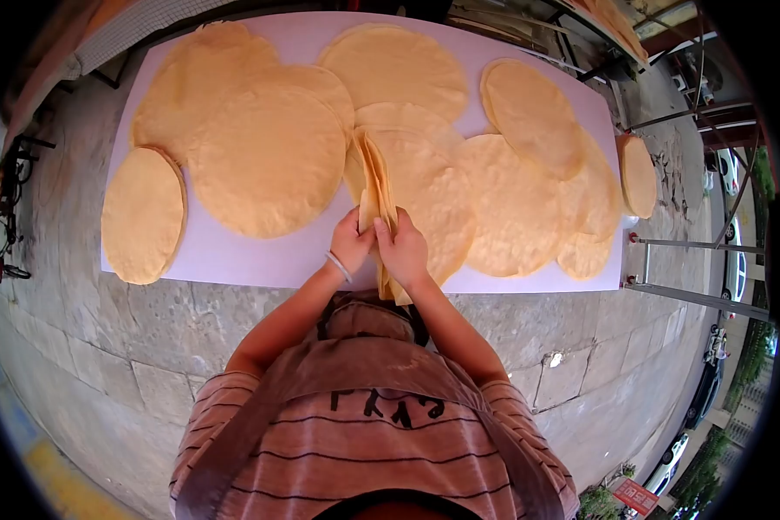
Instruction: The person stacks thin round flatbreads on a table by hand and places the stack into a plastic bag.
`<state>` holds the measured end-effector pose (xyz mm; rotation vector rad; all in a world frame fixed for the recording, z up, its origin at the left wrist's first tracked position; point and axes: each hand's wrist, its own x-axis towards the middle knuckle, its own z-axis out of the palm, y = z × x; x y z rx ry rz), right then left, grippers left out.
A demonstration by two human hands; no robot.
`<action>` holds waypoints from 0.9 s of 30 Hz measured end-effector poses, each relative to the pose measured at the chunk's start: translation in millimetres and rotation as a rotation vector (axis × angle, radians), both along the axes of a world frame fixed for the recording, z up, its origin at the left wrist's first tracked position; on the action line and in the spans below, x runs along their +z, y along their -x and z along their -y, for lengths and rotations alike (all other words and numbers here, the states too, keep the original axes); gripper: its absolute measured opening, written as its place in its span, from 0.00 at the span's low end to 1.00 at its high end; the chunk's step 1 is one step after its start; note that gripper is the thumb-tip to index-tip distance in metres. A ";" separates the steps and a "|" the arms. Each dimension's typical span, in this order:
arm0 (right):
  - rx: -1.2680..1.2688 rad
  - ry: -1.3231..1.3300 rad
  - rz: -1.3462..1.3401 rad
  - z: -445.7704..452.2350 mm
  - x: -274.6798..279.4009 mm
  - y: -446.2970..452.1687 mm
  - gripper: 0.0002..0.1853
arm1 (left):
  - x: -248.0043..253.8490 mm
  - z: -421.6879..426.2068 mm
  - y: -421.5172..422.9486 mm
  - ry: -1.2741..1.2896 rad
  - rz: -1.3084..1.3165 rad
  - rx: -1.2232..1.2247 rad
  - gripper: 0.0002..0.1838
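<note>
Both hands hold a bundle of thin tan sheets (375,178), folded lengthwise and upright at the table's front edge. My left hand (353,242), with a pale bracelet at the wrist, and my right hand (402,247) are side by side, fingers wrapped round the folds. Part of the bundle hangs below the hands. Just behind and to the right lies a round flat sheet (433,195) on the pale table (243,262). A large round stack (269,160) is on the left, and more round sheets (511,208) overlap on the right.
A smaller round stack (143,215) overhangs the table's left edge. Another stack (637,176) is beyond the right edge, near metal bars (702,299). Grey paving (130,347) surrounds the table. Bicycles (7,260) stand far left, and parked cars (706,390) far right.
</note>
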<state>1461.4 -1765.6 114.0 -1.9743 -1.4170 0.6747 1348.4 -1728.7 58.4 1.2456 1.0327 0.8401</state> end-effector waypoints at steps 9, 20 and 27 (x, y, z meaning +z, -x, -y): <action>-0.397 -0.219 -1.634 27.5 75.3 -173.6 0.27 | -65.4 -14.7 86.7 0.426 0.170 0.228 0.12; 0.145 -0.256 0.041 -25.2 2.8 -36.4 0.18 | -3.0 2.1 9.4 0.217 0.324 0.201 0.13; 0.093 0.016 -0.193 -15.6 -20.5 3.8 0.09 | 13.8 2.5 16.6 0.403 0.350 0.139 0.19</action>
